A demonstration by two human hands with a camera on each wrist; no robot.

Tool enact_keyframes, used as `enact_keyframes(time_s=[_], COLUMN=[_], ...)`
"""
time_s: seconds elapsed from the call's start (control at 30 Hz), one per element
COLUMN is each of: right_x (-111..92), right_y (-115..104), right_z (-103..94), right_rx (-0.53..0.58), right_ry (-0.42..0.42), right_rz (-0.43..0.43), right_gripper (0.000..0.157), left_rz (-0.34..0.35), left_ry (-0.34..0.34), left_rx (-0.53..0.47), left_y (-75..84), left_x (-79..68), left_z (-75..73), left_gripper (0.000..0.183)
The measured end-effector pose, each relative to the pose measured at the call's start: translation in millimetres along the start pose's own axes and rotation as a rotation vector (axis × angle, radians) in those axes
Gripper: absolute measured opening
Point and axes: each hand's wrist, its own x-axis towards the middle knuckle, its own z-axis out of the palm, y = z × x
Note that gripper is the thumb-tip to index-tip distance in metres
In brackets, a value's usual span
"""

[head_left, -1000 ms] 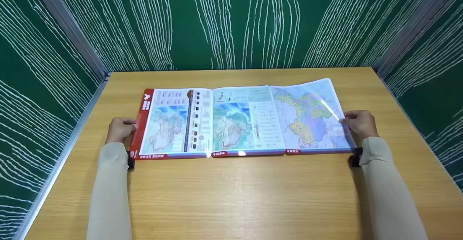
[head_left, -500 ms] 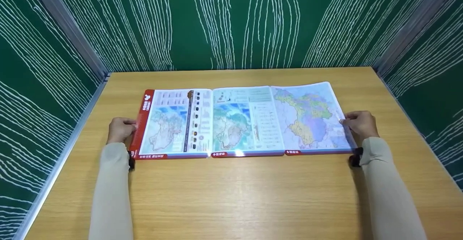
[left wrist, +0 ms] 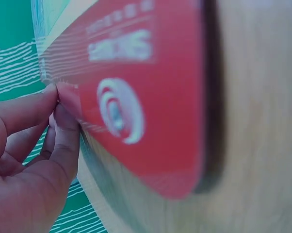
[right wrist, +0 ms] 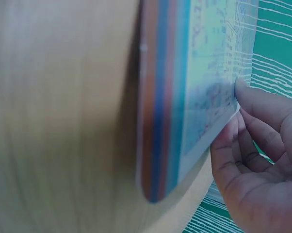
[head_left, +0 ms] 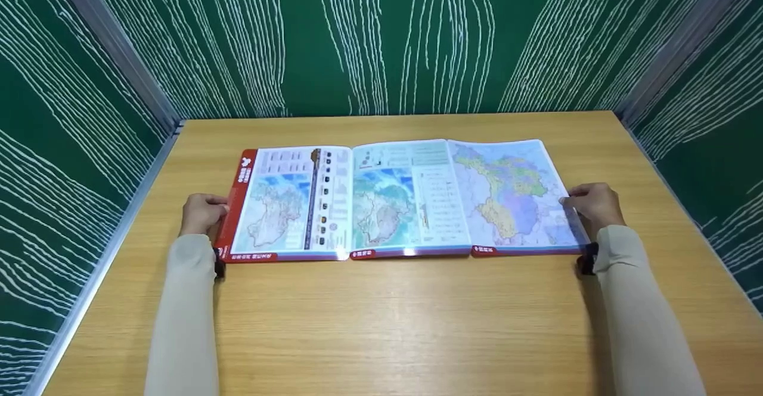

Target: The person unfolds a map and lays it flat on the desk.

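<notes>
A glossy fold-out map (head_left: 387, 205) lies spread across the table in three panels, each printed with a map. Its left edge is a red strip (left wrist: 170, 111) with white print. My left hand (head_left: 202, 212) pinches this strip between thumb and fingers; the left wrist view shows the fingertips at the edge. On the far side, my right hand (head_left: 595, 204) pinches the right panel's outer edge, the thumb (right wrist: 262, 102) on the printed face and fingers beneath. The panels bend slightly at the folds. In both wrist views the near corners cast shadows on the wood.
The map is on a light wooden table (head_left: 393, 324). Green walls (head_left: 393, 38) with wavy white lines stand behind and at both sides, joined by grey corner posts (head_left: 113, 44). A dark wrist camera (head_left: 587, 260) sits at the right sleeve.
The right panel's raised far corner has come down, and its bright glare streak has gone. My left hand has shifted slightly right with the red edge. The right hand stays nearly still.
</notes>
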Motion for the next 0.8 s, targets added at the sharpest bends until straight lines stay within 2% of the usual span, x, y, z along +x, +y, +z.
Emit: enact_keyframes(time_s=[0.4, 0.57, 0.63, 0.8], right_x=[-11.4, -19.6, -21.9, -27.0], right_y=[-14.2, -19.6, -22.4, -34.8], right_z=[1.5, -0.1, -0.6, 1.0], right_rx=[-0.111, -0.241, -0.270, -0.307], right_ry=[-0.013, -0.060, -0.084, -0.154], right_rz=[-0.006, -0.108, -0.118, -0.025], right_gripper=[0.051, 0.054, 0.055, 0.064], left_rz=[0.004, 0.074, 0.077, 0.030], left_ry=[0.027, 0.054, 0.045, 0.007], left_rx=[-0.029, -0.028, -0.047, -0.116], left_y=[1.6, 3.4, 5.4, 10.7], left_x=[0.5, -1.8, -3.4, -7.4], left_z=[3.9, 5.5, 5.9, 5.6], left_gripper=[0.046, 0.045, 0.047, 0.053])
